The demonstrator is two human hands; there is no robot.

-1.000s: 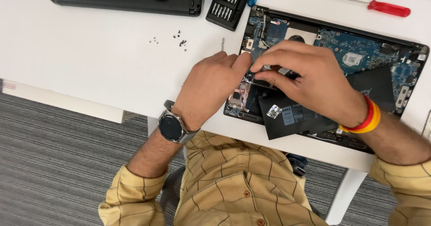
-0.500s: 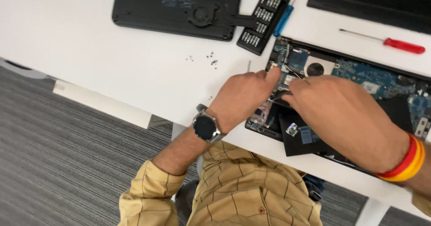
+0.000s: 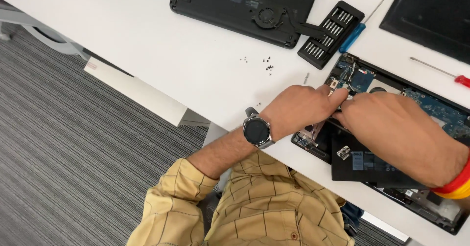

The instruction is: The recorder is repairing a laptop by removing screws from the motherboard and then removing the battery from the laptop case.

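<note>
Over the opened laptop (image 3: 391, 128), left hand (image 3: 298, 111) and right hand (image 3: 396, 138) remain together, fingertips pinched at a small part by the board's edge; grip unclear; only the view shifted.

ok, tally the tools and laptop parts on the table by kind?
Screwdrivers: 2, blue-handled and red-handled
Bit set: 1
Opened laptop base, both hands on it: 1
Black bottom cover: 1
Black panel at top right: 1
Total: 6, plus loose small screws, too small to count.
</note>
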